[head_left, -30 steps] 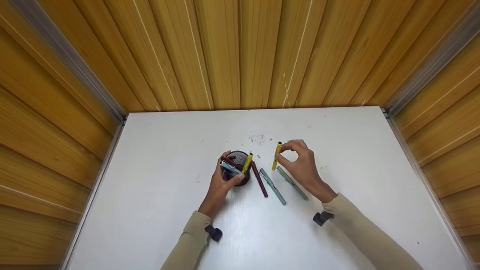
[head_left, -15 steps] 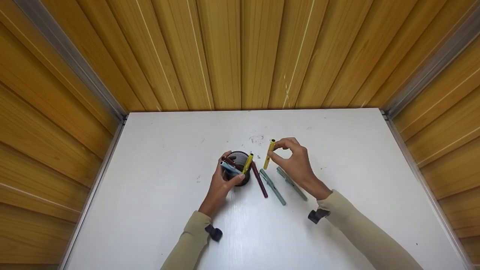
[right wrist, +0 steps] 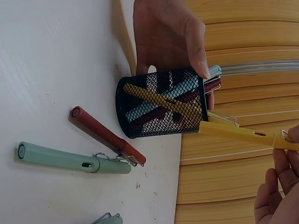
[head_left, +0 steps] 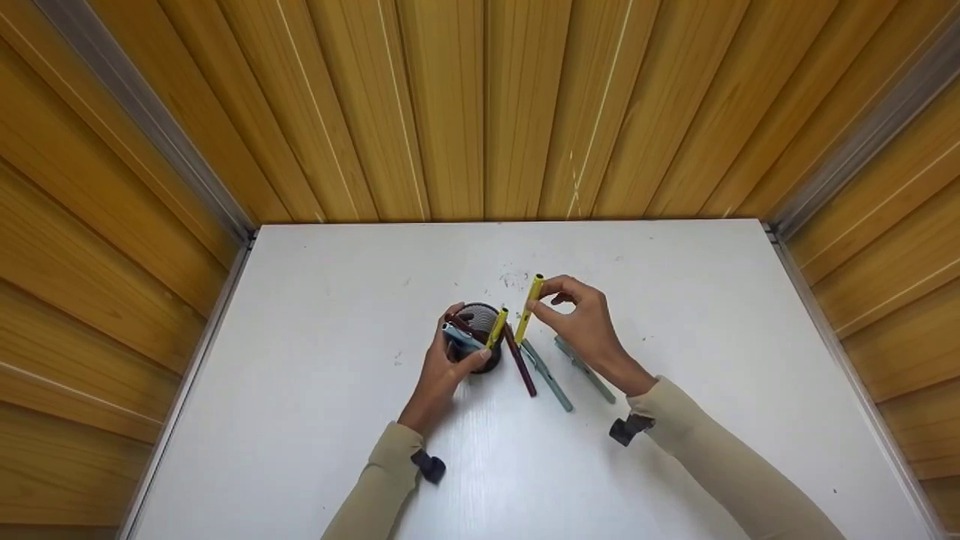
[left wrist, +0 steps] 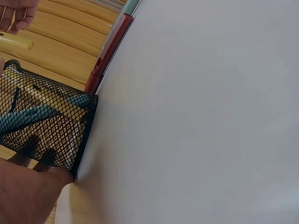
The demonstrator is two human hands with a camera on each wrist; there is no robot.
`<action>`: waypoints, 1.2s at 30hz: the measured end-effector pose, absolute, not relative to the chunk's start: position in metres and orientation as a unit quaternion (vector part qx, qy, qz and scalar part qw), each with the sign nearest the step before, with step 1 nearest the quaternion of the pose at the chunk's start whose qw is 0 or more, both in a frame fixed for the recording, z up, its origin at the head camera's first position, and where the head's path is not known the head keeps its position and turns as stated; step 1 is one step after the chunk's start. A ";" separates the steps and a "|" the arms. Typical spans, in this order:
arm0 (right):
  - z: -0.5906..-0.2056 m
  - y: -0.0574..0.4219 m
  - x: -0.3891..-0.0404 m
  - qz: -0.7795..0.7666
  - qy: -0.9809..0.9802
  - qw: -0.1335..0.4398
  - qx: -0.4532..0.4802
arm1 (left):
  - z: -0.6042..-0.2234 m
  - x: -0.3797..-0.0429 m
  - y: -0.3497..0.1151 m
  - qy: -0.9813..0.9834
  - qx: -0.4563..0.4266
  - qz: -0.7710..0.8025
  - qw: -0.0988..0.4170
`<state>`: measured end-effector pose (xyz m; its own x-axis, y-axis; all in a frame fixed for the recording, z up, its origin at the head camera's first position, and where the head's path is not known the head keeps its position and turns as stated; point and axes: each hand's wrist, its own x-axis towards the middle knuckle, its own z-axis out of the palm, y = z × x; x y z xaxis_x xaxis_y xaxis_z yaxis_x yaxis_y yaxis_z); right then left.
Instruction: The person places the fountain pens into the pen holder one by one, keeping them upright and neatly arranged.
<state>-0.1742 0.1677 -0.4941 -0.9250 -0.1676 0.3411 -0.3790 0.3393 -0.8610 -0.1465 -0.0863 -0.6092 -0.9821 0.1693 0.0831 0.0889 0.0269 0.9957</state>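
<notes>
The right hand [head_left: 587, 324] pinches a yellow pen [head_left: 529, 306], tilted, near a black mesh pen cup [right wrist: 174, 125]. The left hand [head_left: 444, 371] curls around the cup on the table [head_left: 337, 315] (a second yellow pen [head_left: 497, 328], a light blue pen [head_left: 463, 336] and a dark red pen [right wrist: 213, 84] lean inside).

The flat white worktop [head_left: 337, 300] is marked by dark smudges [head_left: 514, 277]. On it are set a round black mesh cup [right wrist: 159, 105], a long dark red pen [head_left: 521, 365] and two long pale green pens [head_left: 550, 379] [head_left: 588, 373].
</notes>
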 end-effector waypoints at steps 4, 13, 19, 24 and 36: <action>-0.492 0.163 -0.175 0.561 -0.807 0.090 0.161 | -0.608 -0.146 -0.087 0.717 0.090 0.690 0.034; -0.493 0.152 -0.180 0.577 -0.797 0.087 0.156 | -0.609 -0.145 -0.089 0.716 0.087 0.691 0.032; -0.495 0.146 -0.183 0.600 -0.785 0.078 0.132 | -0.607 -0.145 -0.088 0.722 0.081 0.686 0.032; -0.506 0.142 -0.184 0.596 -0.789 0.068 0.132 | -0.607 -0.145 -0.088 0.724 0.087 0.684 0.029; -0.528 0.135 -0.184 0.527 -0.833 0.054 0.159 | -0.609 -0.146 -0.089 0.713 0.105 0.693 0.029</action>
